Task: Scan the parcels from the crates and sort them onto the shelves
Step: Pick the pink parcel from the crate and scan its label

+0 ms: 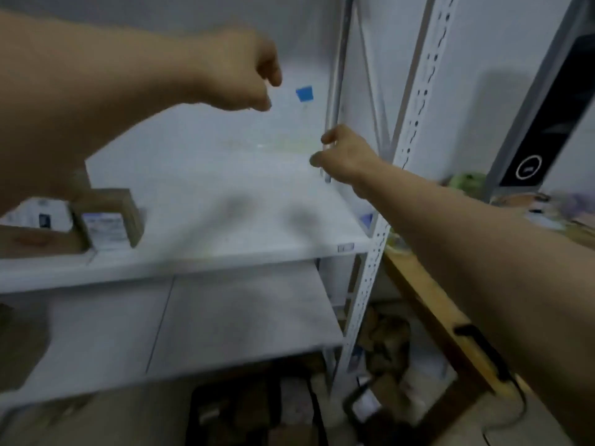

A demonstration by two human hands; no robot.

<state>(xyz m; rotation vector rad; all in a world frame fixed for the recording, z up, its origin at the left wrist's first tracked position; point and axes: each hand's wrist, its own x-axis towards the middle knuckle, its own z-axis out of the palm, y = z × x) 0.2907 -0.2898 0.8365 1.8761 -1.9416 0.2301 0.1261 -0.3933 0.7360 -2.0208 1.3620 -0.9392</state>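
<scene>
A clear plastic parcel [289, 140] with a blue label near its top and something pale green inside is over the back right of the white upper shelf [225, 214]. It is blurred and hard to outline. My left hand [244, 72] reaches in from the upper left, its fingers curled down at the parcel's top left edge. My right hand [341, 156] comes from the right, with thumb and fingers pinching the parcel's right edge beside the shelf post.
Two small cardboard boxes [106, 217] with white labels stand at the shelf's left. A bare grey shelf [209, 317] lies below. A perforated white upright [370, 268] bounds the right side. Beyond it are a wooden crate [428, 300] and cardboard parcels [386, 342] on the floor.
</scene>
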